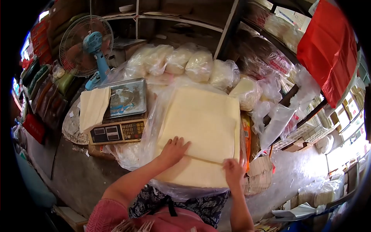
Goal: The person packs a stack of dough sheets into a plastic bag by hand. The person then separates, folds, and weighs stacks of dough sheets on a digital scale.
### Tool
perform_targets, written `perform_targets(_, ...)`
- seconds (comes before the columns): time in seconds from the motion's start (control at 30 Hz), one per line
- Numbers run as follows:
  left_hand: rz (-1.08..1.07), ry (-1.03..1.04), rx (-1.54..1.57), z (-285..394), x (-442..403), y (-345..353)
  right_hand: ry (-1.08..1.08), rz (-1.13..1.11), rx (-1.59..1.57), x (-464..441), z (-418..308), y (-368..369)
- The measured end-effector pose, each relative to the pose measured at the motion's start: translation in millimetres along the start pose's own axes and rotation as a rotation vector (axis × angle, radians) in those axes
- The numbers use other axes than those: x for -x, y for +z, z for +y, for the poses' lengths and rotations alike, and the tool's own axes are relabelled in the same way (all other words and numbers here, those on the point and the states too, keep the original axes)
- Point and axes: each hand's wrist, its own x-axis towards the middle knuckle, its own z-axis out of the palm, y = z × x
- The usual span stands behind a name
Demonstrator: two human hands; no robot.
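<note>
A wide stack of pale yellow sheets (201,116) lies on clear plastic in front of me. The upper layer ends in an edge partway down, with more of the pale material (193,174) showing below it. My left hand (174,150) rests flat on the sheets near that edge, fingers spread. At the lower right corner of the upper layer is my right hand (233,170), its fingers bent together at the corner; whether they pinch the sheet is too small to tell.
A scale (125,102) with a folded pale cloth (94,106) on it stands at the left, a blue fan (92,42) behind it. Filled plastic bags (199,65) line the back. Red fabric (328,50) hangs at upper right.
</note>
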Motion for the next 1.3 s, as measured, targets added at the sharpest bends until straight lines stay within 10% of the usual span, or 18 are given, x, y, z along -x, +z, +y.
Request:
perform_targets(0.07,-0.005,0.027,-0.106,-4,-4,8,0.339,-0.486,-0.583,17,-5,13)
perform_targets(0.13,-0.224,-0.046,0.017,10,-5,-15,0.668,-0.378,-1.104,8,-5,31)
perform_targets(0.23,-0.238,-0.066,0.084,33,7,-28,0.389,0.055,-1.291,-17,-8,29)
perform_targets(0.4,0.266,-0.025,0.210,41,23,-66,-0.156,0.009,-0.199,-10,-62,-10)
perform_targets(0.57,0.135,0.078,0.423,35,54,-65,-0.948,-0.413,0.321,-8,-103,-21)
perform_targets(0.67,-0.031,0.154,0.430,42,72,-56,-0.682,-0.584,0.238,-6,-32,-2)
perform_targets(0.8,0.086,0.282,0.385,30,77,-30,0.375,-0.297,-0.072,-10,27,11)
perform_targets(0.93,0.158,0.135,0.125,21,32,-51,0.137,-0.272,-0.036,-43,39,20)
perform_targets(1.13,-0.276,0.024,0.059,-4,16,-25,0.040,-0.160,0.255,-43,5,29)
perform_targets(1.23,-0.239,0.067,0.065,-9,20,-22,-0.449,0.029,0.709,-33,-23,28)
perform_targets(1.3,-0.289,0.049,0.056,-6,18,-24,-0.395,-0.269,0.798,-29,-31,25)
